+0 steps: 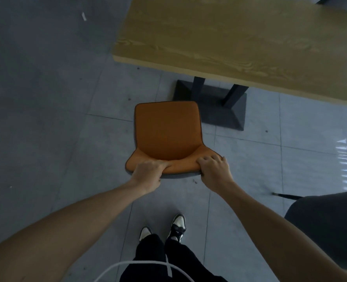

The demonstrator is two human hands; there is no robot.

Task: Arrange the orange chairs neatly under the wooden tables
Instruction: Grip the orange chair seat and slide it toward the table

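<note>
While both hands, left hand (147,169) and right hand (214,169), grip one orange chair (166,133) (fingers curled over its backrest), one wooden table (239,37) stands ahead.

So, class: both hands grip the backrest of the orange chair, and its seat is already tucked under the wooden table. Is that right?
Not quite. In the head view the left hand and right hand do grip the orange chair by its backrest, but the seat stands clear of the wooden table, not under it.
</note>
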